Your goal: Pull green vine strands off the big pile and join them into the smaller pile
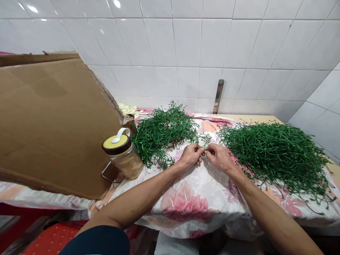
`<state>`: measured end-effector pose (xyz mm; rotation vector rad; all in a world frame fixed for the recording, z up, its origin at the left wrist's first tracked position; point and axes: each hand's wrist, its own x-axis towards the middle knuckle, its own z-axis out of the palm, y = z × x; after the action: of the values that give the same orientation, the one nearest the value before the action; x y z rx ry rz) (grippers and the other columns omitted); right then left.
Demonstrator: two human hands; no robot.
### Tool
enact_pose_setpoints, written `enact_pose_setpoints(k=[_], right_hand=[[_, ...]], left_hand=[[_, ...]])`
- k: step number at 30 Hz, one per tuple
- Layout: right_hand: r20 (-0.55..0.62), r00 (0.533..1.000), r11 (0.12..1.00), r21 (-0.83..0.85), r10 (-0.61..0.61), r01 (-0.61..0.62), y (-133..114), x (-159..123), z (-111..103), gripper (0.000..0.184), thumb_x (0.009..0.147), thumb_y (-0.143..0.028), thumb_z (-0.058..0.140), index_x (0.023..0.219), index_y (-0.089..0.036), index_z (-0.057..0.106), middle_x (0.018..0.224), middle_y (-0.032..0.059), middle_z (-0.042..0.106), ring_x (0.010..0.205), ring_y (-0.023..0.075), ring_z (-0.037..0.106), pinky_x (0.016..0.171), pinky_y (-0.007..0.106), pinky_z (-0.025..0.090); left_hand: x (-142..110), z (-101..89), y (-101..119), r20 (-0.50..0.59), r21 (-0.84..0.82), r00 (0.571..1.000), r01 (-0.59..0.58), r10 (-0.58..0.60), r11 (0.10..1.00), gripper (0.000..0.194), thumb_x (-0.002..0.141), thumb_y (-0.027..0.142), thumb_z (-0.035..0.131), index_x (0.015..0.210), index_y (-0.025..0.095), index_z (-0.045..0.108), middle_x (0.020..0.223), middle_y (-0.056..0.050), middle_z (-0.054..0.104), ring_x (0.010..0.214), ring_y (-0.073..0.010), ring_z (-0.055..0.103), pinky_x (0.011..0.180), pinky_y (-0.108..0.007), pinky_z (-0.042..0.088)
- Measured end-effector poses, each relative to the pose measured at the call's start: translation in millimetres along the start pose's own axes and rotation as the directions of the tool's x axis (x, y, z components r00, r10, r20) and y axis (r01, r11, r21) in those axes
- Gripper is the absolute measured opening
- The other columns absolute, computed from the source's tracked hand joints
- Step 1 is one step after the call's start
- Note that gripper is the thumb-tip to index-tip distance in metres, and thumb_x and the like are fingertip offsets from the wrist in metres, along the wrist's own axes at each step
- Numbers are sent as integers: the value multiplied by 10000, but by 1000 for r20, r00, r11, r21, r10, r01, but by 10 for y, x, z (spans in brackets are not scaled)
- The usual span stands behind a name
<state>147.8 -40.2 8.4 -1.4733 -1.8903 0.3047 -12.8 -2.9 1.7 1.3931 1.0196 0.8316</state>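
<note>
My left hand (189,157) and my right hand (219,157) meet above a floral cloth (186,202), with their fingertips pinched on a small tan-wrapped bundle of stems (207,149). A few thin green sprigs (204,140) rise from that bundle. A heap of wiry green stems (162,134) lies just beyond my left hand. A larger heap of the same stems (276,156) lies beside my right hand. Left of the first heap stands a glass jar (126,159) with a yellow-and-brown lid.
A large cardboard sheet (55,120) leans at the left, beside the jar. A white plastic spoon (120,134) rests on the lid. White tiles (186,46) form the wall behind, with a metal bracket (218,96). A red stool (54,239) sits below at the lower left.
</note>
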Motion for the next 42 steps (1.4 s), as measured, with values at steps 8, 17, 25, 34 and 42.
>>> enact_pose_setpoints(k=[8, 17, 25, 34, 42], right_hand=[[-89, 995, 997, 65, 51, -46, -33, 1, -20, 189, 862, -289, 591, 701, -199, 634, 652, 2, 642, 605, 136, 550, 602, 245, 375], [-37, 988, 968, 205, 152, -141, -26, 22, -12, 208, 842, -343, 612, 753, -174, 694, 667, 10, 676, 597, 136, 562, 595, 244, 406], [-46, 979, 956, 229, 200, -185, -4, 28, -22, 232, 847, -366, 618, 804, -165, 728, 689, 20, 689, 619, 144, 565, 592, 247, 401], [44, 994, 971, 217, 97, -104, 32, 14, 6, 228, 850, -339, 592, 746, -164, 696, 666, 14, 656, 607, 134, 538, 575, 236, 378], [52, 990, 972, 188, 133, -140, -12, 21, -6, 254, 849, -367, 590, 728, -167, 689, 641, 6, 646, 589, 133, 527, 569, 244, 369]], left_hand=[[-12, -13, 53, 27, -4, 1000, 12, -12, 1000, 357, 885, 442, 625, 737, 118, 606, 459, -6, 558, 342, -89, 498, 356, -181, 371], [-16, -39, 65, 37, -137, 999, 10, -5, 991, 257, 826, 367, 686, 767, 140, 583, 496, 32, 530, 365, -49, 427, 355, -157, 304], [-18, -25, 48, 56, -77, 997, -44, 49, 996, 323, 849, 462, 661, 814, 148, 589, 530, 26, 554, 383, -71, 491, 370, -169, 355], [-10, -58, 90, 23, -53, 1000, 18, -17, 998, 299, 838, 408, 701, 743, 147, 588, 453, 49, 497, 323, -63, 417, 343, -184, 306], [5, -16, 46, -86, 15, 995, 51, -49, 999, 251, 889, 341, 637, 749, 139, 589, 425, 36, 509, 315, -69, 425, 349, -179, 299]])
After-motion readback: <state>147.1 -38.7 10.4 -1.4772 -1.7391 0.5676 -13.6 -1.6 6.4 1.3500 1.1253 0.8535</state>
